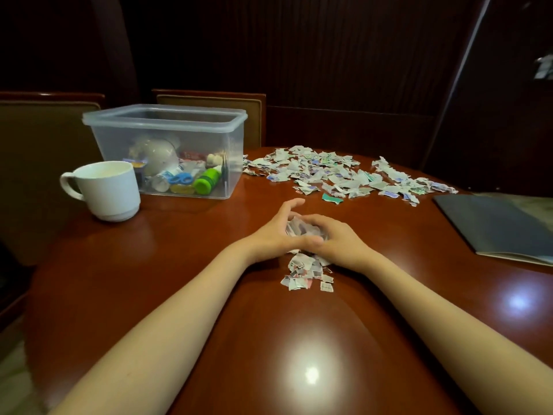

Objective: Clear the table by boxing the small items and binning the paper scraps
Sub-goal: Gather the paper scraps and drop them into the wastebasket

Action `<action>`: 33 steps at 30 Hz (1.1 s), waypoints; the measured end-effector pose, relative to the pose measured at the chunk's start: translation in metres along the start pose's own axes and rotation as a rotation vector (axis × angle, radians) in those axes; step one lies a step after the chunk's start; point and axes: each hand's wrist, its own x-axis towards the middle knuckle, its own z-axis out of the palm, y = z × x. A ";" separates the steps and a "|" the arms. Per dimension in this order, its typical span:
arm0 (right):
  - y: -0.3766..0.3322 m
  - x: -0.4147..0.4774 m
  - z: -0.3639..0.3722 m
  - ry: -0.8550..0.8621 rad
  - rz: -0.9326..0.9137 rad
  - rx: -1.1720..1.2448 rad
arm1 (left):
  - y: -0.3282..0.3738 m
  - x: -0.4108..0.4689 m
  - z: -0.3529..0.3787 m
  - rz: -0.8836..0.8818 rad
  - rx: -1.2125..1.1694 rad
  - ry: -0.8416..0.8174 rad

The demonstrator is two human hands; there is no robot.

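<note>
My left hand and my right hand are cupped together mid-table around a bunch of paper scraps, fingers curled round it. More scraps lie loose on the wood just below my hands. A wide spread of torn paper scraps covers the far side of the table. The clear plastic box stands at the far left, open, with small items inside, among them a green bottle and blue scissors. No bin is in view.
A white cup stands left of the box near the table's edge. A dark folder lies at the right. Two chair backs stand behind the brown wooden table.
</note>
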 end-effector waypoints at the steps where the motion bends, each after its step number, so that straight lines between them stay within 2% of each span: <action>1: -0.002 -0.002 0.002 0.043 -0.006 -0.009 | 0.002 -0.004 0.001 0.002 0.005 -0.030; 5: -0.001 -0.004 0.007 0.158 0.012 0.055 | 0.007 -0.018 0.008 0.018 0.066 -0.127; 11: 0.006 0.000 0.001 0.354 0.149 0.387 | 0.007 -0.024 0.017 0.037 0.185 -0.078; 18: 0.000 -0.002 0.002 0.378 0.176 0.298 | 0.008 -0.022 0.027 0.109 0.241 0.053; 21: -0.004 0.000 0.006 0.369 0.185 0.382 | 0.009 -0.021 0.030 0.142 0.234 0.003; 24: -0.007 0.000 0.010 0.370 0.188 0.363 | 0.010 -0.020 0.030 0.139 0.242 -0.039; 30: -0.002 0.000 0.004 0.610 0.241 0.292 | 0.016 -0.019 0.033 0.104 0.259 0.038; 33: 0.002 -0.003 0.001 0.661 0.280 0.247 | 0.018 -0.019 0.032 0.165 0.448 0.043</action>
